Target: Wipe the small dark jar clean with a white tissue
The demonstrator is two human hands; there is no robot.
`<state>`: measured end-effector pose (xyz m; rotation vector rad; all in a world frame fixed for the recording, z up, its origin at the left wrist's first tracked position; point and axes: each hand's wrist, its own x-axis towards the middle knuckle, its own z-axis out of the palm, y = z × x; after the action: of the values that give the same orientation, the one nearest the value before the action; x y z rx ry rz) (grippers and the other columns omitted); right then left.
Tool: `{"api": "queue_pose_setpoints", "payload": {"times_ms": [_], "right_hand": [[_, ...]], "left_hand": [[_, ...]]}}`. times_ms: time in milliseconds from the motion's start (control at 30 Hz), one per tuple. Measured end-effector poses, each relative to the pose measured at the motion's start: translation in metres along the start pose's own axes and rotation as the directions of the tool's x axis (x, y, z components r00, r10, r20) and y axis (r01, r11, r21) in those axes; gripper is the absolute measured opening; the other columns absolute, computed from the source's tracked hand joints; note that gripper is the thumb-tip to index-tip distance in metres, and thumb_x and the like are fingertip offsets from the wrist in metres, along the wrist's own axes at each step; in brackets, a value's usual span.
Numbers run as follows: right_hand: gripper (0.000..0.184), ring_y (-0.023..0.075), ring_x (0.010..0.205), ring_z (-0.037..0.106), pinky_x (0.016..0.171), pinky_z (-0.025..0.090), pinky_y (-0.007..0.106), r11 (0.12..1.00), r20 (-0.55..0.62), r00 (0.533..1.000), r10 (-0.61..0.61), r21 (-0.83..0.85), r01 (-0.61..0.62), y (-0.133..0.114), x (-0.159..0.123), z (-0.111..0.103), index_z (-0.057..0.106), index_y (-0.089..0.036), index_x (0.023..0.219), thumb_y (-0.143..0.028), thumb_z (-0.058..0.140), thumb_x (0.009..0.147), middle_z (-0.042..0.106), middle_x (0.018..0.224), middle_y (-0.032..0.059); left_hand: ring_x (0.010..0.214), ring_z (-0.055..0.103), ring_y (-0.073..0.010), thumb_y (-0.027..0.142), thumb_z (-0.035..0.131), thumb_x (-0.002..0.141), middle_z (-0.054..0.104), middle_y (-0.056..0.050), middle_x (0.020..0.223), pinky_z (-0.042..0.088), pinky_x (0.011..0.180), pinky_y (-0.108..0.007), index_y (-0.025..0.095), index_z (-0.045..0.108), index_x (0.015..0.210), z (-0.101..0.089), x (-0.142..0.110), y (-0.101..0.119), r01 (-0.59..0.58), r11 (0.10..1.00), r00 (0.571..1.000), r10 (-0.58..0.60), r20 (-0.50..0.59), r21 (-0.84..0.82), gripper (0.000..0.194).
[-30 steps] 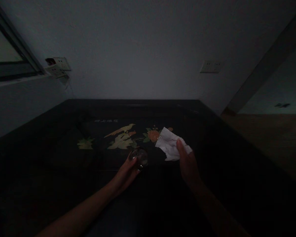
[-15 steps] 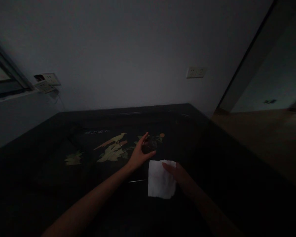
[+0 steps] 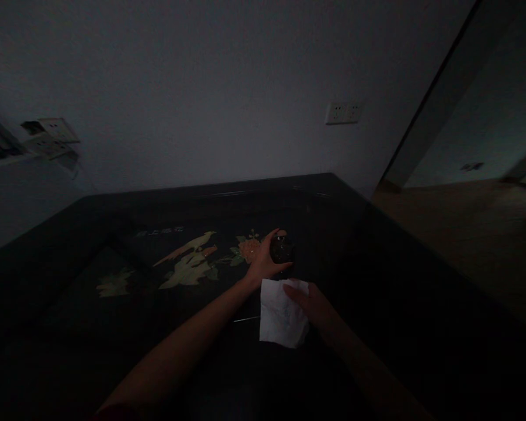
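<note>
The room is very dim. My left hand [image 3: 263,260] is wrapped round a small clear glass [image 3: 282,249], holding it just above a black table [image 3: 377,292]. My right hand [image 3: 313,307] lies with fingers stretched flat on a white paper napkin [image 3: 280,313], pressing it onto the tabletop right below the glass. The glass and the napkin's top edge are close together; whether they touch I cannot tell.
The tabletop has a painted bird and flower picture [image 3: 193,263] left of my hands. A wall with a double socket [image 3: 342,112] rises behind the table. More sockets [image 3: 48,137] sit at the far left. A wooden floor [image 3: 464,234] lies to the right.
My left hand carried the glass forward and right, from the table's near middle to beyond the napkin. My right hand brought the crumpled napkin down and spread it flat on the table.
</note>
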<state>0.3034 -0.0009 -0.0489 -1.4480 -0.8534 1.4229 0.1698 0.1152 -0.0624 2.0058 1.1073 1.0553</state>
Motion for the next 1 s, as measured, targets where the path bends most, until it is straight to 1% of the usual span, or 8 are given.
{"api": "queue_pose_setpoints", "payload": {"times_ms": [100,300,467,600,633,767,900,1000], "right_hand": [[0.042,0.0295,0.092,0.069,0.078,0.053,0.038,1.000,-0.028,0.999,0.019,-0.018,-0.019,0.001,0.001,0.000,0.073,-0.018,0.093,-0.046,0.079,0.063,0.076,0.090,0.0082],[0.040,0.0282,0.086,0.070,0.075,0.054,0.038,0.999,0.011,0.999,0.040,-0.009,-0.040,-0.002,0.002,0.003,0.074,-0.018,0.090,-0.045,0.079,0.062,0.076,0.085,0.0074],[0.042,0.0275,0.084,0.071,0.075,0.053,0.037,0.998,-0.028,0.998,0.060,0.023,-0.059,-0.005,0.001,0.007,0.073,-0.017,0.088,-0.046,0.080,0.059,0.077,0.084,0.0069],[0.042,0.0283,0.086,0.071,0.074,0.053,0.037,0.999,0.022,1.000,0.014,0.044,-0.015,-0.004,0.003,0.004,0.073,-0.016,0.089,-0.048,0.079,0.062,0.077,0.085,0.0076],[0.041,0.0287,0.088,0.071,0.075,0.054,0.037,0.999,0.017,1.000,0.012,0.052,-0.013,-0.004,0.004,0.003,0.073,-0.017,0.089,-0.048,0.078,0.063,0.078,0.087,0.0078],[0.039,0.0301,0.091,0.071,0.077,0.054,0.039,0.995,-0.070,0.996,0.046,0.091,-0.040,-0.002,0.005,0.002,0.073,-0.018,0.090,-0.044,0.080,0.062,0.078,0.088,0.0076],[0.042,0.0294,0.089,0.071,0.077,0.054,0.039,0.991,-0.009,1.000,0.000,0.136,0.001,-0.005,0.003,0.003,0.072,-0.016,0.092,-0.047,0.079,0.064,0.077,0.087,0.0081],[0.045,0.0294,0.084,0.072,0.075,0.054,0.039,0.987,-0.013,1.000,0.001,0.159,0.001,-0.010,0.001,0.005,0.072,-0.016,0.087,-0.050,0.081,0.058,0.077,0.082,0.0079]], "left_hand": [[0.119,0.055,-0.0316,0.022,0.083,0.059,0.055,-0.015,0.131,0.042,0.102,-0.047,0.018,0.036,0.139,0.001,0.001,-0.002,-0.010,0.999,1.000,0.011,0.028,-0.032,0.093],[0.116,0.058,-0.0293,0.024,0.083,0.059,0.059,-0.014,0.126,0.044,0.100,-0.045,0.018,0.033,0.140,0.003,0.002,-0.007,-0.012,0.998,0.999,0.015,0.042,-0.065,0.095],[0.117,0.057,-0.0280,0.026,0.083,0.059,0.057,-0.013,0.128,0.045,0.099,-0.042,0.019,0.031,0.141,0.006,0.001,-0.015,-0.010,0.997,0.999,0.014,0.052,-0.073,0.097],[0.120,0.056,-0.0282,0.026,0.082,0.059,0.057,-0.013,0.129,0.044,0.100,-0.042,0.019,0.030,0.142,0.007,0.002,-0.019,-0.001,0.998,0.998,0.005,0.057,-0.066,0.097],[0.120,0.056,-0.0284,0.026,0.082,0.060,0.057,-0.014,0.129,0.043,0.100,-0.042,0.019,0.030,0.142,0.006,0.002,-0.018,0.002,0.998,0.998,0.001,0.059,-0.064,0.097],[0.120,0.055,-0.0308,0.025,0.082,0.060,0.057,-0.015,0.130,0.041,0.102,-0.045,0.019,0.032,0.141,0.004,0.001,-0.013,0.017,0.999,0.998,-0.014,0.067,-0.044,0.096],[0.119,0.055,-0.0317,0.023,0.083,0.059,0.058,-0.015,0.129,0.040,0.102,-0.046,0.019,0.031,0.142,0.003,0.001,-0.011,0.026,0.999,0.997,-0.024,0.074,-0.029,0.097],[0.120,0.055,-0.0315,0.022,0.083,0.059,0.057,-0.015,0.131,0.041,0.102,-0.044,0.019,0.031,0.142,0.004,0.002,-0.014,0.025,0.999,0.997,-0.023,0.077,-0.020,0.098]]}}
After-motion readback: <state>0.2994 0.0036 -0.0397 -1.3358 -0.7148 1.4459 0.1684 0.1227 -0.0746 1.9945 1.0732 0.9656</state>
